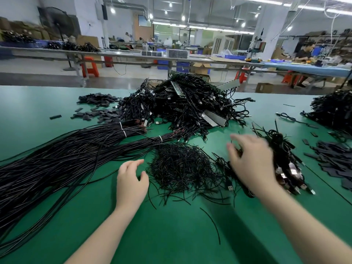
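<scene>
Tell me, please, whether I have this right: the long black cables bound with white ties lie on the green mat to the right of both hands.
Not quite. The head view shows the long black cables, bound with white ties, on the green mat to the left of both hands: they lie beyond the left hand, away from the right hand.

1. The right hand (251, 162) is smearing with motion blur, and the picture is not showing whether its fingers are gripping any wire.
2. The USB cable bundle (287, 168) is lying partly hidden just behind those fingers, its plugs blurring too.
3. The long cable bundle (57, 168), left of the fingers of the left hand (131, 180), is running off the left edge.
4. The cable heap (335, 109), far right of the right fingers, is being cut by the right edge.
</scene>
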Tool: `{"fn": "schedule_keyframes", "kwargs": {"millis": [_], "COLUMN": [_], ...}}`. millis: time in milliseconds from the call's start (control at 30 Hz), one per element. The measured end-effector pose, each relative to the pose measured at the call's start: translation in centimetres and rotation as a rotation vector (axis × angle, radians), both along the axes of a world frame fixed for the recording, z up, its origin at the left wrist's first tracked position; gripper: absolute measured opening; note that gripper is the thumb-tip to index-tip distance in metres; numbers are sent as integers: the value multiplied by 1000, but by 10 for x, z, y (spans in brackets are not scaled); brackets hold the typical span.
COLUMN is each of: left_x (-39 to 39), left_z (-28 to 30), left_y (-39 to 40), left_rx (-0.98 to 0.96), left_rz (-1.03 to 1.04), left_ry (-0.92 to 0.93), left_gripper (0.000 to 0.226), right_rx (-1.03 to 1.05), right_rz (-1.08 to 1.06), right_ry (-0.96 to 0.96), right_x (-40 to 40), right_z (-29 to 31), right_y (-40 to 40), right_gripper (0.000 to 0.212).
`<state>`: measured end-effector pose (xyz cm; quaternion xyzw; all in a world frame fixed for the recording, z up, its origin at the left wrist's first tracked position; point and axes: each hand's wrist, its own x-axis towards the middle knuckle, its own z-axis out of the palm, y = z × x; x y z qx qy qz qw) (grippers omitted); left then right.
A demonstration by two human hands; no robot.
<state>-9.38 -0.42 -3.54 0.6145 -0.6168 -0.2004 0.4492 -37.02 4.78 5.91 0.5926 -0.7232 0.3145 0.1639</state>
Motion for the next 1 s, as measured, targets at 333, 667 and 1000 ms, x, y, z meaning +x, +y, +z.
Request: {"fn": "schedule_keyframes", "kwargs": {"millis": [333, 667, 1000], "left_x": [89, 90, 42], "left_z": [52, 92, 123], "left_y": [-101, -107, -20], "left_rx": [134, -352, -669], "left_rz": [149, 270, -286], "left_ry": [-749, -113, -458], "left_gripper": [31, 32, 32], "right_rx": [-214, -160, -16], "right_rz": [413, 384, 466], "right_ry": [-102, -185, -415], "right_x": [68, 62, 90], "right_z": [-85, -89, -45], "right_y": [28, 23, 23], "right_gripper": [14, 13, 81]}}
